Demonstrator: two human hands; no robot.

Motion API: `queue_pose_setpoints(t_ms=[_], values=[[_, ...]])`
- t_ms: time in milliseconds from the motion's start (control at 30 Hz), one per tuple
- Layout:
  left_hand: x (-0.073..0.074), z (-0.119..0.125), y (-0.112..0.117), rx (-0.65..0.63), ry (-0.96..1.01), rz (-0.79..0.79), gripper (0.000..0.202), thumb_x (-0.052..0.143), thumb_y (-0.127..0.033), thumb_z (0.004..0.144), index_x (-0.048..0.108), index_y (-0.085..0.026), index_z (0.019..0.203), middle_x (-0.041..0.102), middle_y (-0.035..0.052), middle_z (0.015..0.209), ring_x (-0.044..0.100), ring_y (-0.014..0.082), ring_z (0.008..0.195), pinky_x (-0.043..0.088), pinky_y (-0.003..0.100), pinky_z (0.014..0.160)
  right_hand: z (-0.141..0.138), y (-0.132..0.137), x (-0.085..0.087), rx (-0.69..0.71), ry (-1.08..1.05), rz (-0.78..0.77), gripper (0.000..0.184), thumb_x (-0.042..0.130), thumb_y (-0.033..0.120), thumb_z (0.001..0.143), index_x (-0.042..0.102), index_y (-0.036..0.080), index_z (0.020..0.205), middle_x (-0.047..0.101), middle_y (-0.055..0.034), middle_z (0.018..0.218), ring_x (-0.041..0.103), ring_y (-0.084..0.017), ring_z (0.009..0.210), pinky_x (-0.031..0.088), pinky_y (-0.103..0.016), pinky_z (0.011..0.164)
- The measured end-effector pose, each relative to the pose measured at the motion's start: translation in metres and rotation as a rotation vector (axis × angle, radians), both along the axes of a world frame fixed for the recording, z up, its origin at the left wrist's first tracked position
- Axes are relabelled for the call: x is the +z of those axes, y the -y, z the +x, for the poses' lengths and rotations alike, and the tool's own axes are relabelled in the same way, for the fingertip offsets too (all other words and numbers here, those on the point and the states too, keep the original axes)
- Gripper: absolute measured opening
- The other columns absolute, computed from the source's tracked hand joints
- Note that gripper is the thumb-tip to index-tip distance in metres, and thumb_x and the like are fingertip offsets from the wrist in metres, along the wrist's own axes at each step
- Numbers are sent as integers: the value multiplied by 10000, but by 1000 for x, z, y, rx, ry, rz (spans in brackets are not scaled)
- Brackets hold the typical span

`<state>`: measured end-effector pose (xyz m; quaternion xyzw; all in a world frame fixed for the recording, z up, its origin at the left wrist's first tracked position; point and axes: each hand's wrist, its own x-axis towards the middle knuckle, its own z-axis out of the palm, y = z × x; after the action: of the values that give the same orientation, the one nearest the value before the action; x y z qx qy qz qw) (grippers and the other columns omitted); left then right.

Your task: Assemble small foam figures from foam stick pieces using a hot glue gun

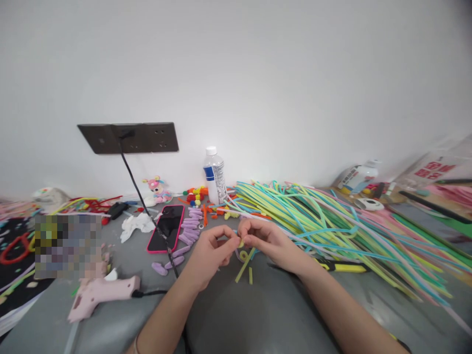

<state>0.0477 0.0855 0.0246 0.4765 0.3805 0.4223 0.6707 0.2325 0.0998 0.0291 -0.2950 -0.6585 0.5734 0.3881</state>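
My left hand point(214, 250) and my right hand point(269, 241) meet over the grey table with fingertips pinched together. Between them is a small yellow pipe cleaner piece point(241, 243), mostly hidden by the fingers. Just below the fingertips sits a curled yellow pipe cleaner loop point(243, 255); whether it joins the held piece I cannot tell. A straight yellow-green length point(242, 271) and a shorter cut piece point(250, 276) lie on the table under the hands. Bits of pale purple and blue show behind the fingers.
Loose pipe cleaners point(313, 221) spread across the right, beside a yellow cutter knife point(346, 267). Left of the hands are purple fuzzy pieces point(190, 228), a phone point(167, 228) and a pink glue gun point(103, 292) with its cord. A bottle point(215, 177) stands by the wall.
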Motion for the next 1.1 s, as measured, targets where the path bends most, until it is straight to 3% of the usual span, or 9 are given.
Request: queue_pose_setpoints(t_ms=[233, 500, 733, 933, 1100], values=[[5, 0, 2, -95, 13, -59, 454, 813, -554, 709, 582, -164, 690, 398, -88, 524, 270, 35, 454, 187, 193, 430, 3, -2, 3, 34, 17, -24, 372, 675, 536, 908, 599, 181, 828, 523, 9, 791, 451, -137, 713, 364, -262, 660], [12, 1, 2, -28, 56, -61, 501, 809, -615, 681, 627, -149, 689, 472, -48, 540, 351, 43, 454, 236, 179, 402, 3, -2, 4, -21, -49, 1, 304, 640, 474, 953, 583, 193, 853, 524, 10, 796, 478, -138, 721, 401, -263, 680], [12, 3, 3, 76, 86, -6, 439, 865, -490, 674, 706, -156, 911, 653, 17, 767, 591, 105, 580, 380, 182, 419, 1, -2, 3, -81, -69, 21, 285, 635, 456, 959, 576, 197, 858, 515, 6, 812, 469, -137, 711, 390, -260, 660], [7, 3, -1, 155, 66, 108, 375, 867, -456, 678, 715, -152, 836, 648, 5, 650, 563, 106, 535, 426, 212, 462, -1, 0, 6, -87, -32, 22, 355, 652, 531, 923, 569, 199, 827, 501, 3, 789, 447, -148, 704, 382, -274, 657], [5, 2, -1, 77, 13, 63, 422, 812, -550, 714, 676, -154, 760, 644, 5, 621, 507, 75, 466, 342, 193, 422, -3, -1, 6, -87, -28, 54, 353, 656, 531, 919, 581, 197, 831, 521, -7, 792, 475, -155, 723, 397, -278, 664]])
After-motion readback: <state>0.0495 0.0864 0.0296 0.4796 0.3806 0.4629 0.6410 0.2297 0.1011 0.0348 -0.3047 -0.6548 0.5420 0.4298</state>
